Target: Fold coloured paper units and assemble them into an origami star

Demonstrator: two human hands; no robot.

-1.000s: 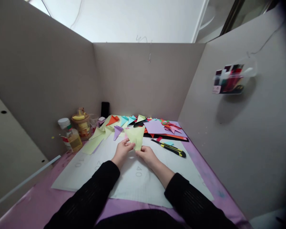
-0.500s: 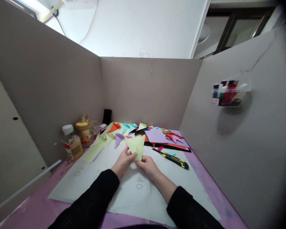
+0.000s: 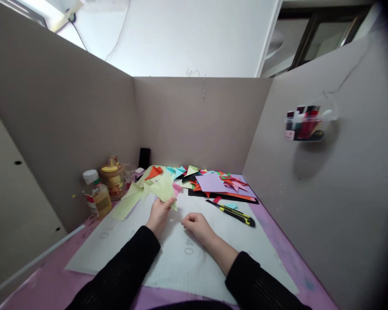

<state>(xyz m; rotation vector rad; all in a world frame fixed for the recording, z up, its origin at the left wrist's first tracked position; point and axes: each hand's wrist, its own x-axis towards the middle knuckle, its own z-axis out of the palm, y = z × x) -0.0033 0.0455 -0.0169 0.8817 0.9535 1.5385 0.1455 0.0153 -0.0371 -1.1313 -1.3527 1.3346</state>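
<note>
Pale green paper [image 3: 163, 188] is pinched between the thumb and fingers of my left hand [image 3: 159, 215], raised over the white sheet [image 3: 177, 275]. To its right, my right hand [image 3: 197, 226] is closed just above the sheet, apart from the paper. Its curled fingertips touch one another, and whether anything small is between them is hidden. Beyond the held paper lie folded pieces, among them an orange one [image 3: 154, 172] and a light blue one [image 3: 180, 172]. A purple paper sheet [image 3: 211, 183] tops the pile at the right.
A black and yellow cutter [image 3: 237, 215] lies on the right of the sheet. At the left stand a white-capped bottle [image 3: 98, 198] and a yellow-lidded jar [image 3: 114, 181]. A black phone [image 3: 145, 158] leans at the back. Grey panels [image 3: 197, 129] enclose the table.
My left hand has moved left with the pale green paper. My right hand has let go of that paper and stays near the same place. The view has shifted slightly.
</note>
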